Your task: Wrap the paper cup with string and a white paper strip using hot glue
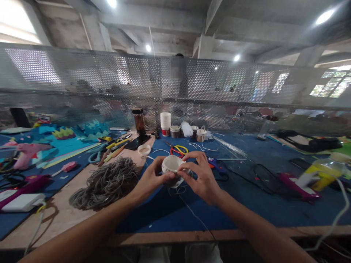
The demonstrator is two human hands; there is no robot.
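Note:
A small white paper cup [170, 163] is held above the blue mat, its open top facing up and toward me. My left hand [152, 179] grips it from the left, with the thumb across the near side. On the right, my right hand [203, 177] has thumb and forefinger pinched at the cup's rim and side. Grey cord [195, 214] lies about the lower part of the cup and trails down to the table's front edge. My fingers hide part of the cup's wall. Left of my left hand lies a tangled heap of grey cord [105, 184].
Behind the cup lie yellow-and-red-handled scissors [181, 149]. Stacked paper cups [165, 122] and a dark-lidded jar [138, 122] stand by the perforated metal screen [123, 80]. Glue guns [300, 188] with cables flank the workspace. Blue paper pieces [65, 146] lie left.

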